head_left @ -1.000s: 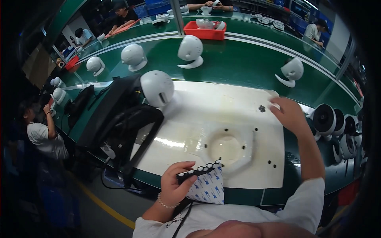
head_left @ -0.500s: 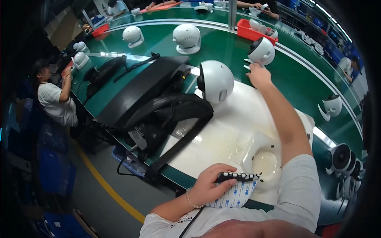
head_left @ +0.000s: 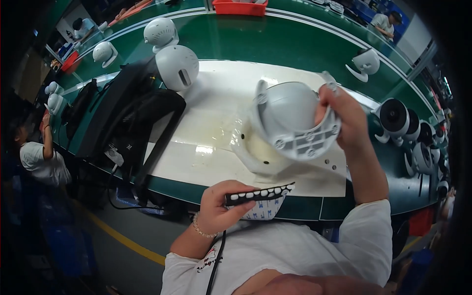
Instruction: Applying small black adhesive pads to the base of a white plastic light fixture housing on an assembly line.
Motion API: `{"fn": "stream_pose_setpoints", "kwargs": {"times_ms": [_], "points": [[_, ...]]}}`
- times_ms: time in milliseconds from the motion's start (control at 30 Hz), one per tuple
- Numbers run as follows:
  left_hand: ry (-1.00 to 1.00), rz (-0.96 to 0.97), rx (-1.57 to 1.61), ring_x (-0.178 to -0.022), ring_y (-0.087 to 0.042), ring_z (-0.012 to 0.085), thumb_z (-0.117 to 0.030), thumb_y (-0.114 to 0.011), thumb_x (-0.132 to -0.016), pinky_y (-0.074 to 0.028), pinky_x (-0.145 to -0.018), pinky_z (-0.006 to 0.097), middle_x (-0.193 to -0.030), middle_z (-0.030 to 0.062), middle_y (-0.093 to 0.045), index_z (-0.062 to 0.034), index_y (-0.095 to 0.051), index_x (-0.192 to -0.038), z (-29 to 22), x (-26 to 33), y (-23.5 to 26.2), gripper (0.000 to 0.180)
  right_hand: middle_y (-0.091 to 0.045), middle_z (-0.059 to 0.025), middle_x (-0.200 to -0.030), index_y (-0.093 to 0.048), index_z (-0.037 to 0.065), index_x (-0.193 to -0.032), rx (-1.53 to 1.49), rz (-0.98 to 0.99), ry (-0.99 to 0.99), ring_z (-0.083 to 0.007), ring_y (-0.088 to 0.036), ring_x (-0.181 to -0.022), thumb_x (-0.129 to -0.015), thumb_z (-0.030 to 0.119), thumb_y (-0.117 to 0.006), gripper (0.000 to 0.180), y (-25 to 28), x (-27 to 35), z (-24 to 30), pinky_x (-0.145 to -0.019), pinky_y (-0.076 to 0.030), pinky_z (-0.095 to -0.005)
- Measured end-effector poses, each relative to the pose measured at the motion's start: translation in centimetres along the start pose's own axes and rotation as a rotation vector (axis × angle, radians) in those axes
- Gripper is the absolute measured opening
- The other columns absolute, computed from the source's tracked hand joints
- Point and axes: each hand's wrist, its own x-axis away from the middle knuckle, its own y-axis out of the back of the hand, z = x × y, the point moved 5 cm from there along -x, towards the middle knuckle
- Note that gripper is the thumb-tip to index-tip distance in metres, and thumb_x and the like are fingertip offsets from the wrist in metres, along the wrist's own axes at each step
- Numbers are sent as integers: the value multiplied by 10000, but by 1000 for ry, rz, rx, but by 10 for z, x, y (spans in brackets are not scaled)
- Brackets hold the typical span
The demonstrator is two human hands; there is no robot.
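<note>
Near the table's front edge, my left hand (head_left: 220, 206) is closed on a sheet of adhesive pads (head_left: 263, 210). Black with white oval patches shows along its upper face, and white backing paper with blue print hangs below. My right hand (head_left: 351, 118) grips a white round-bodied camera-like device (head_left: 290, 103) by its curved stand. It is tipped so that the ribbed grey underside of the base with its screw holes shows. Beneath it, a translucent moulded holder (head_left: 243, 157) with a rounded recess sits on the white board (head_left: 211, 98), partly hidden by the device.
Another white device (head_left: 178, 69) stands at the board's far left, beside a black bag (head_left: 132, 113). Several devices with dark round fronts (head_left: 393, 115) crowd the right. A red bin (head_left: 240, 7) is at the back. A person (head_left: 42, 147) works at the left.
My right hand has picked up the device from the far side of the green table, brought it nearer and turned its base into view. The view has swung right; my left hand keeps the sheet.
</note>
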Motion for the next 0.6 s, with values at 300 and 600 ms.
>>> {"fn": "stream_pose_setpoints", "kwargs": {"times_ms": [300,600], "points": [[74,-179,80,-678,-541,64,7,-639,-748,-426,-594,196,-769,53,-603,18,-567,-927,-2,-2,-20,193,-542,-8,-815,-464,36,-1067,242,-20,-56,-54,-419,-577,-857,332,-531,369,-14,26,-10,-497,-342,-193],[40,-212,190,-644,-545,80,-4,-683,-718,-428,-576,203,-714,57,-596,25,-555,-880,-9,-6,-27,209,-594,-70,-838,-582,56,-896,821,258,666,-233,-573,-755,-670,67,-702,256,-62,86,11,-666,-445,-314]]}}
